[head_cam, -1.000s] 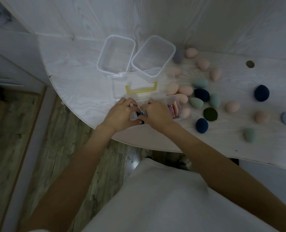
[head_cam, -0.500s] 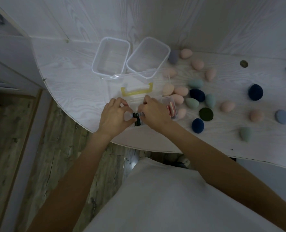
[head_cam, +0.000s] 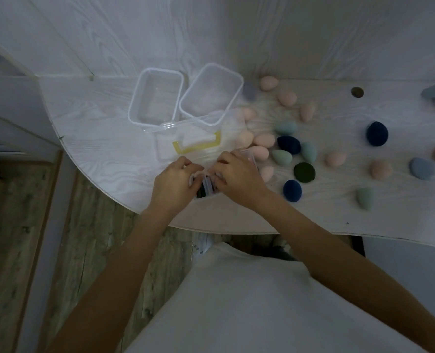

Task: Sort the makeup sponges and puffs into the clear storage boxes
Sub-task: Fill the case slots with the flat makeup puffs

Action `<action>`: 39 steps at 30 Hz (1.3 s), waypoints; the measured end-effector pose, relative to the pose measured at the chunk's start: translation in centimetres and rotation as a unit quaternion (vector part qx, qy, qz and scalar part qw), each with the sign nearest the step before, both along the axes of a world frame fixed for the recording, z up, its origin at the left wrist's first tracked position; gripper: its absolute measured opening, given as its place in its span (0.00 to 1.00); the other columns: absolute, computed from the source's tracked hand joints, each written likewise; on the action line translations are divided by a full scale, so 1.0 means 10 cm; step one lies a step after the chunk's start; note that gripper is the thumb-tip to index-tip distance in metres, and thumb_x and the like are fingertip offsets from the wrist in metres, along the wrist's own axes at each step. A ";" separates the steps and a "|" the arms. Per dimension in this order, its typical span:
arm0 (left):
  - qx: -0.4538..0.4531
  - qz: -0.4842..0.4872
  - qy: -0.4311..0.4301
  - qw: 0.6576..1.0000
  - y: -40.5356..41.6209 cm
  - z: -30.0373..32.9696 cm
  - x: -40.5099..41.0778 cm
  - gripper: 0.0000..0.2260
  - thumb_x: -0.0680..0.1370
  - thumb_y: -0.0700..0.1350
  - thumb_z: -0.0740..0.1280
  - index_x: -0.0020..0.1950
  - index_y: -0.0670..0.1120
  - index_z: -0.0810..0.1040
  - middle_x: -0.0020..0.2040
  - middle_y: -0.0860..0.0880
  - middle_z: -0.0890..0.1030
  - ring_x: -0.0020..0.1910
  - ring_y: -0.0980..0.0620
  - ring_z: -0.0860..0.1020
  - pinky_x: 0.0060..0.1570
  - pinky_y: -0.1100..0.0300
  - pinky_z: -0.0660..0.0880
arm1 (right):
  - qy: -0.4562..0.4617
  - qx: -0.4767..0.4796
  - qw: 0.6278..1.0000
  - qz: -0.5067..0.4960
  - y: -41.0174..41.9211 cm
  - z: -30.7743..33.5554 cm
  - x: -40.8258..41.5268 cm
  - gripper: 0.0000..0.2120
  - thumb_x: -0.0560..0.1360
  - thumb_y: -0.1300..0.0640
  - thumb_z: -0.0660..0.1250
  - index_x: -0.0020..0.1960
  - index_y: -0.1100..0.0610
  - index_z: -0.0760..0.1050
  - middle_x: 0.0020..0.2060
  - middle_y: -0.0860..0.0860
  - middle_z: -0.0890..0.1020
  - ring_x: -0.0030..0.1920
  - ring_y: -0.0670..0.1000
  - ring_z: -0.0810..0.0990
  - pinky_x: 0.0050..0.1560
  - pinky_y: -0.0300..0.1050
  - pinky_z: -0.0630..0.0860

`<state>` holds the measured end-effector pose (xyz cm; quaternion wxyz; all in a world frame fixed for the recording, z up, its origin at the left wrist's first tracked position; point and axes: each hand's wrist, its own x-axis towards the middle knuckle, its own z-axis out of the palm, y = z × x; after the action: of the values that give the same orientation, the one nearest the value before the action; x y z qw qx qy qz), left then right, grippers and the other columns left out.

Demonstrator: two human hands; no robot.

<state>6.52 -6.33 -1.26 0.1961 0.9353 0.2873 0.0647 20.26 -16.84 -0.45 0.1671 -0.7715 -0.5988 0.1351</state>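
Hands meet at the near edge of the desk (head_cam: 89,138), over a low clear case with a yellow handle (head_cam: 197,145). The left hand (head_cam: 174,180) curls its fingers at the case's front edge; its grip seems to close on a dark item (head_cam: 201,192) or the clear edge beside it, though which one is hard to tell. The right hand (head_cam: 234,175) curls its fingers over the front of the same case; what it pinches is hidden beneath them.

Compared with half a second ago, the dark item sits lower between the hands and shows less, and the hands are closer together. This suggests a puff is being pressed into the case, so sorting looks barely begun.

Beyond the case stand two clear boxes, the left box (head_cam: 155,96) and the right box (head_cam: 212,91), side by side and holding nothing visible. To the right, loose sponges lie scattered on the desk: pink sponges (head_cam: 263,140), a navy sponge (head_cam: 289,144), a dark round puff (head_cam: 304,172) and a blue sponge (head_cam: 421,168) further off.

Dim light blurs the case's contents. Sponges at the far right are cut off by the frame.
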 end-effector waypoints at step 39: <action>-0.119 -0.196 0.088 0.969 -2.46 -0.77 5.94 0.22 0.76 0.42 0.65 0.70 0.47 0.68 0.77 0.48 0.53 0.74 0.44 0.56 0.73 0.52 0.54 | -0.123 -0.100 0.965 -0.207 -3.64 -0.79 4.07 0.26 0.61 0.60 0.78 0.58 0.52 0.79 0.53 0.57 0.82 0.38 0.57 0.79 0.24 0.41 0.72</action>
<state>65.91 -30.91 -8.96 0.2884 0.9455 0.1201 -0.0922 60.97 -53.22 -8.31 0.0388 -0.9021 -0.4254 0.0608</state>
